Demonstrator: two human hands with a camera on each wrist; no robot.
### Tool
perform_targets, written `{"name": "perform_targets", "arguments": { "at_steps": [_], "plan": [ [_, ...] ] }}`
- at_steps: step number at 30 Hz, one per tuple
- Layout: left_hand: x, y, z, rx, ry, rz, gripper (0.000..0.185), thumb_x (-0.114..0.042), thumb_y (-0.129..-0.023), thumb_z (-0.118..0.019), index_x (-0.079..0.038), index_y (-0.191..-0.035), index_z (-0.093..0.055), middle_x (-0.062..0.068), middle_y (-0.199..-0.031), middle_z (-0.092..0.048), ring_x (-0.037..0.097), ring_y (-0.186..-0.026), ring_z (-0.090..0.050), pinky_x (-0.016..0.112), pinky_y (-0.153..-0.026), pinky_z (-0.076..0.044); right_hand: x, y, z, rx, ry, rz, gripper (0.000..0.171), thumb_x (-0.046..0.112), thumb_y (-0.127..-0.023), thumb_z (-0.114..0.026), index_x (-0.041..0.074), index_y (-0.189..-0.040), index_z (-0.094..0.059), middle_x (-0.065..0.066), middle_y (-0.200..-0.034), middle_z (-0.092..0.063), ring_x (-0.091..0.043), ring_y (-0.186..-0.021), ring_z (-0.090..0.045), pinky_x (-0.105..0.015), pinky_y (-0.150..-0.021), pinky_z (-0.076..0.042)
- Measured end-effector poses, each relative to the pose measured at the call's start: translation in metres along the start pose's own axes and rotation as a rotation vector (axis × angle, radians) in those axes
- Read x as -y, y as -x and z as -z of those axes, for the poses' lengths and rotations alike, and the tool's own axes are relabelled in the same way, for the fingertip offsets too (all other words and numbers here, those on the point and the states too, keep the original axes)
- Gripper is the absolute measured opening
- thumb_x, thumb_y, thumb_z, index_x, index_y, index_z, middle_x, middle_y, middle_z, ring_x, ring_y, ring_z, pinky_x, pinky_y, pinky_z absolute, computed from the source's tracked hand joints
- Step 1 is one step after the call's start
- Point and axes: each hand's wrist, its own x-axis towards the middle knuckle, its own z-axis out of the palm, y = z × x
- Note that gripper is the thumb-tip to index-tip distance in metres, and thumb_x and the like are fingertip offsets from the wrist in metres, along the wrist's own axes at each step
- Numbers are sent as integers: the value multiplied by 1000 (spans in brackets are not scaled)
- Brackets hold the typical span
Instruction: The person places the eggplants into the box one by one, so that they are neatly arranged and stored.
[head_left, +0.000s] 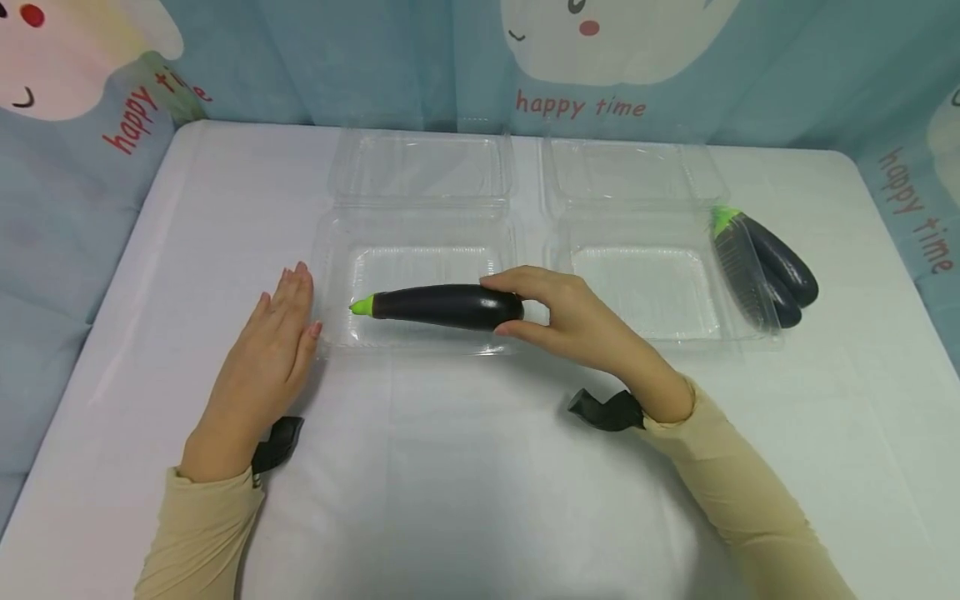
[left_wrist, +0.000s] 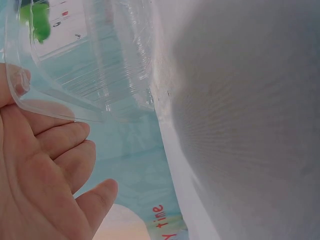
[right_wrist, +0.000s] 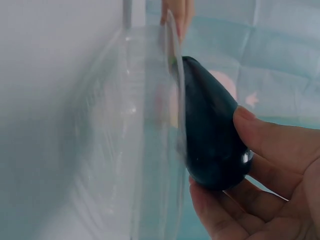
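White cloth covers the bench (head_left: pixel 480 467), and a blue curtain with cartoon prints hangs behind it. On the bench stand two clear plastic clamshell boxes, both with lids open. The right hand (head_left: pixel 570 321) grasps with curled fingers the thick end of a dark purple eggplant with a green tip (head_left: pixel 442 305), holding it over the left clear box (head_left: pixel 420 287). The left hand (head_left: pixel 273 346) lies flat with released fingers, touching this box's left edge. Two more dark eggplants (head_left: pixel 765 262) lie beside the right clear box (head_left: pixel 637 283).

eggplant (right_wrist: pixel 212 135) tip behind blurred container wall (right_wrist: pixel 150 150), stem hidden
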Motion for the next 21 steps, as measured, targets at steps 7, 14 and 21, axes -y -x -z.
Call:
{"name": "perform_targets", "arguments": {
  "at_steps": [7,14,21],
  "plan": [
    [1,1,0,-15,8,-7,55,-16,-101,-43,8,-145,-22,23,-150,-24,28,-141,-19,44,-115,-14,3,-16,-19,69,16,-30,47,12,-83,-73,-2,-125,-58,-10,-124,-60,-20,-119,-53,-28,-101,-40],
    [2,0,-2,-32,10,-19,54,-22,-103,-39,8,-145,-24,23,-149,-26,29,-140,-21,45,-114,-15,1,-18,-25,103,40,-68,47,13,-84,-72,-2,-126,-57,-10,-124,-60,-20,-118,-53,-28,-101,-39],
    [1,0,-1,-14,10,-6,54,-20,-102,-40,8,-145,-23,24,-149,-26,30,-140,-21,45,-115,-14,-1,-19,-25,155,49,-95,47,12,-83,-73,-1,-125,-57,-10,-124,-60,-19,-116,-55,-28,-100,-41]
  ]
}}
